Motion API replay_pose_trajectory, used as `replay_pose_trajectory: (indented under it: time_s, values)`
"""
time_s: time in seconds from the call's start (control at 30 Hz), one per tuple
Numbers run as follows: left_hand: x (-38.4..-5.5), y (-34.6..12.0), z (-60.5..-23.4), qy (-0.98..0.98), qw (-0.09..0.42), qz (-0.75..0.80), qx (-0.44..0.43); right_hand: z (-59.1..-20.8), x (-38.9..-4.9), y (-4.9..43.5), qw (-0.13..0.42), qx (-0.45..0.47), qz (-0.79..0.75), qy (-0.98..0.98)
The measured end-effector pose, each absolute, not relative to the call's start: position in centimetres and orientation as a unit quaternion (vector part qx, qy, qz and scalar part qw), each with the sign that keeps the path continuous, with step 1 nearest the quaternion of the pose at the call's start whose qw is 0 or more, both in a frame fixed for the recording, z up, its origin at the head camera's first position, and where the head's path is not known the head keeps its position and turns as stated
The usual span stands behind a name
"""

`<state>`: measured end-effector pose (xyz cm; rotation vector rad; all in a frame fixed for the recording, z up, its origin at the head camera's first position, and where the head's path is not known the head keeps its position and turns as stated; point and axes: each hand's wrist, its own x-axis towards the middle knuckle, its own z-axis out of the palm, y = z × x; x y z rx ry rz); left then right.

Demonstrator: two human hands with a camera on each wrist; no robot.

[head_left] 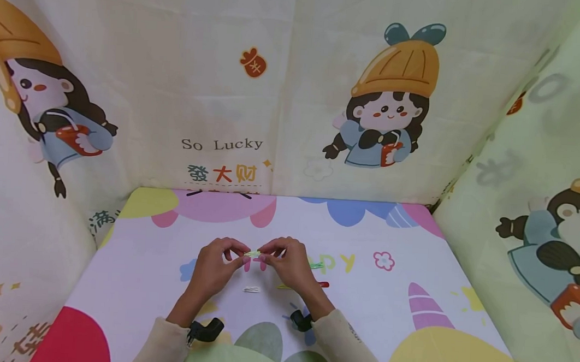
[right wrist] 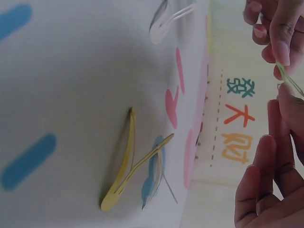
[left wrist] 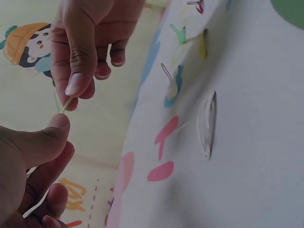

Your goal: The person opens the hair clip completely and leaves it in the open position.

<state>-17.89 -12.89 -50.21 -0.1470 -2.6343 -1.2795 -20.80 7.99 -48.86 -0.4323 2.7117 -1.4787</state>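
A pale green snap hair clip is held up over the table between both hands. My left hand pinches one end of it between thumb and fingertips. The opposite end is pinched the same way by my right hand. In the left wrist view the two thin strips of the clip stand apart in a narrow V. Fingertips cover both of its ends. Just below the hands a white hair clip lies on the table. A yellow hair clip, its strips spread, lies beneath my right hand, partly hidden by that forearm in the head view.
Right of my right wrist lie a green hair clip and a red hair clip. Another whitish clip with spread strips shows in the left wrist view. The patterned tabletop meets printed cloth walls at the back and sides.
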Motion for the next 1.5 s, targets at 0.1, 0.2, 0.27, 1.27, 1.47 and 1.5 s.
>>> replay_pose_trajectory:
  time_s: [0.1, 0.2, 0.27, 1.27, 1.47, 1.5]
  values:
    - [-17.9, -12.8, -50.4, -0.905, 0.127, -0.402, -0.064, -49.1, -20.9, 7.9, 0.01, -0.144, -0.454, 0.879]
    - [-18.0, -12.8, -50.6, -0.907, 0.143, -0.388, -0.075, -49.3, -21.0, 7.8, 0.006, -0.148, -0.437, 0.887]
    - [-18.0, -12.8, -50.8, -0.908, 0.149, -0.383, -0.081, -49.3, -21.0, 7.7, 0.002, -0.149, -0.427, 0.892]
    - [-19.5, -12.9, -53.9, -0.922, 0.084, -0.372, -0.062, -49.9, -21.5, 5.7, 0.037, -0.114, -0.27, 0.955]
    - [-19.5, -13.0, -54.7, -0.914, 0.06, -0.398, -0.044, -50.2, -21.5, 5.6, 0.036, -0.12, -0.259, 0.958]
    - [-19.5, -12.9, -54.8, -0.914, 0.058, -0.4, -0.042, -50.2, -21.5, 5.6, 0.037, -0.12, -0.258, 0.958]
